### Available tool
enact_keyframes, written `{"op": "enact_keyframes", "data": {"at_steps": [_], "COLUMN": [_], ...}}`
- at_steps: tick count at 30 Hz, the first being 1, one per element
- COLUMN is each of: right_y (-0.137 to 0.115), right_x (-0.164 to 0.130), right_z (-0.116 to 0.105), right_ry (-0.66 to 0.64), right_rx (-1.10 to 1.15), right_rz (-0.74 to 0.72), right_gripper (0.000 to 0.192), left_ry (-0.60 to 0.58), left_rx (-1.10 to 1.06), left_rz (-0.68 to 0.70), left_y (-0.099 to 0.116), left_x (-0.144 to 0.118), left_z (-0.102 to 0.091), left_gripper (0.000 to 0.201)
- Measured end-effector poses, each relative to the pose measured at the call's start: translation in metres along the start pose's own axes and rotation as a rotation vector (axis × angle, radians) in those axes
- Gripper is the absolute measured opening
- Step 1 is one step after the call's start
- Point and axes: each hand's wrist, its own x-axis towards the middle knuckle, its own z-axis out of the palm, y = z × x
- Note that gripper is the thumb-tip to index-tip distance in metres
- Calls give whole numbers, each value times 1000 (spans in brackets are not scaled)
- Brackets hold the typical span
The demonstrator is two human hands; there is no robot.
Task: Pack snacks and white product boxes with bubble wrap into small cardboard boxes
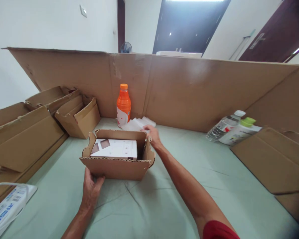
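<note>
A tall cardboard wall [189, 86] stands along the far edge of the counter [189, 186], which is covered in pale green cloth. Flattened cardboard sheets [22, 139] lie along the left edge, with an empty open carton [78, 116] beside them. My small cardboard box [117, 159] sits open near the middle of the counter, a white flat package [114, 149] lying inside it. My left hand [91, 189] presses against the box's near wall, grip spread, thumb touching the bottom edge. My right hand [151, 134] rests at the box's far right corner, grip loosely curled on the flap. An orange bottle [123, 104] stands upright by the wall; 2 bottles [229, 127] lie tilted toward the right edge.
</note>
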Motion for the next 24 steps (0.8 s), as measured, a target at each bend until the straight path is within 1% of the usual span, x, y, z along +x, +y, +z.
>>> {"op": "enact_keyframes", "data": {"at_steps": [2,3,5,6,7,8,10,12,13,14,15,17,19,20,22,24], "right_y": [-5,-7,-9,-9,-9,-7,-4,-3,-4,-5,-6,-6,2,8,23,38], "right_x": [-11,-22,-53,-73,-95,-117,-162,-199,-214,-225,-232,-237,-230,-223,-206,-188], "right_z": [-40,-62,-101,-116,-126,-132,-135,-133,-133,-134,-137,-143,-145,-144,-134,-120], "right_ry": [103,155,198,178,123,38,-188,-405,-471,-494,-477,-364,-238,-196,-167,-193], "right_rx": [-6,-22,-94,-144,-194,-238,-297,-301,-283,-259,-237,-228,-271,-302,-360,-384], "right_rz": [-9,-40,-159,-221,-267,-289,-284,-241,-213,-181,-145,-68,-4,23,69,98], "right_gripper": [18,16,11,8,5,3,5,19,26,30,29,23,22,23,27,36], "left_ry": [4,10,24,30,33,36,46,60,64,69,73,76,63,48,27,42], "left_rx": [-7,-10,-3,6,18,28,37,27,13,5,10,69,149,175,218,265], "left_rz": [-10,-15,-27,-31,-35,-36,-31,-23,-25,-31,-41,-47,-26,-19,-26,-39], "left_y": [1,1,1,1,1,1,3,7,10,13,16,20,23,24,24,23], "left_x": [0,0,0,0,1,1,0,-2,-4,-6,-8,-13,-16,-15,-12,-5], "left_z": [0,0,-1,-1,-2,-2,-3,-4,-5,-7,-10,-17,-22,-23,-20,-10], "left_gripper": [65,65,63,62,60,60,61,66,70,73,76,80,82,81,76,70]}}
